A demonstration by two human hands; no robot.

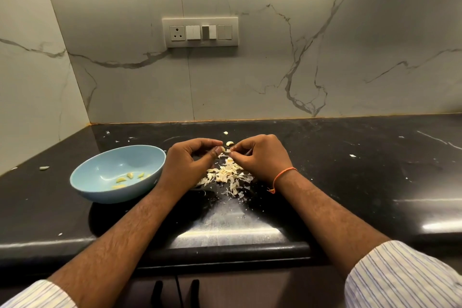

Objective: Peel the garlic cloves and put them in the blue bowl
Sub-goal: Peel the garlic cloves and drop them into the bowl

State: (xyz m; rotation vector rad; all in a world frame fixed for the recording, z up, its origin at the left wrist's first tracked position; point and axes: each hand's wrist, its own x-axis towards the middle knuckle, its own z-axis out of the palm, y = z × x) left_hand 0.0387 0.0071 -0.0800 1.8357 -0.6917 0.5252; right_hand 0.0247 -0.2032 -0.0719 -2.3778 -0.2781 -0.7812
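A small garlic clove (227, 150) is pinched between the fingertips of my left hand (190, 165) and my right hand (260, 157), held just above the black counter. Under the hands lies a heap of garlic skins and cloves (228, 174). The blue bowl (100, 190) stands left of my left hand and holds several peeled cloves (130, 179). Another clove (229, 143) lies on the counter just behind my fingers.
Loose garlic bits lie scattered on the black counter (350, 182): one (44, 168) left of the bowl, one (225, 133) near the back, one (352, 156) at the right. A marble wall with a switch plate (200, 32) rises behind. The counter's front edge (225, 247) is close to me.
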